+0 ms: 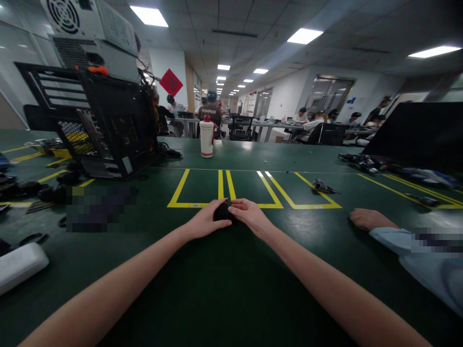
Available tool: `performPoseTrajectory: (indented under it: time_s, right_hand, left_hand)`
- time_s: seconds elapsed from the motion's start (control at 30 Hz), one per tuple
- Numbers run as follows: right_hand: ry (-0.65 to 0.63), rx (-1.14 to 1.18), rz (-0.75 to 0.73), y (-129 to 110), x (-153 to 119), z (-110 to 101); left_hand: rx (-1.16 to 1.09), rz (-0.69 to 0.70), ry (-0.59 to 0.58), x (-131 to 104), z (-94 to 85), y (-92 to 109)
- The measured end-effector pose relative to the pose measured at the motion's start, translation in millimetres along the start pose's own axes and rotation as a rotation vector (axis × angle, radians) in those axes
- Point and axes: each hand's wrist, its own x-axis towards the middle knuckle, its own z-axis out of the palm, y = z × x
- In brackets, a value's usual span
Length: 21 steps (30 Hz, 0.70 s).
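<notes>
So, only the head view here. Both bare hands are out in front over the green table, meeting at a small black thing. It's right by the near edge of the yellow tape, between the two hands, and too dark to make out what it is.

Left hand is curved around it, thumb on the near side and fingers on the far side, so I'd say that one's got the hold. Right hand has its fingertips bunched in narrow at the right side of it. Can't tell if they're actually pinching anything or just touching.

How far along? Looks mid-handling to me: the thing is in the hands rather than let go. No way to tell from this whether any part of it has been opened, turned or fitted, so I can't really say what's finished and what isn't.

Further out there's a computer case off to the left, a white cup beyond the tape, and a little metal-looking part lying over a tape line on the right. Another person's hand rests on the table over that way, well apart from these two.
</notes>
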Motion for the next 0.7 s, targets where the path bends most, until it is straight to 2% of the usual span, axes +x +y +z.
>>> performPoseTrajectory:
  time_s: [0.07, 0.23, 0.4, 0.7]
  right_hand:
    - [-0.020, -0.030, -0.089, 0, -11, 1]
    - [-0.068, -0.077, -0.235, 3, -34, 3]
    - [-0.056, -0.102, -0.259, 8, -37, 6]
    - [-0.155, -0.037, -0.276, 8, -42, 7]
  left_hand:
    - [-0.007, 0.050, 0.027, -9, 3.5, 5]
    - [0.018, 0.128, 0.001, -29, 2.5, 18]
    - [0.136, 0.161, 0.014, -30, 1.7, 18]
    - [0.441, 0.254, 0.098, -28, 5.3, 12]
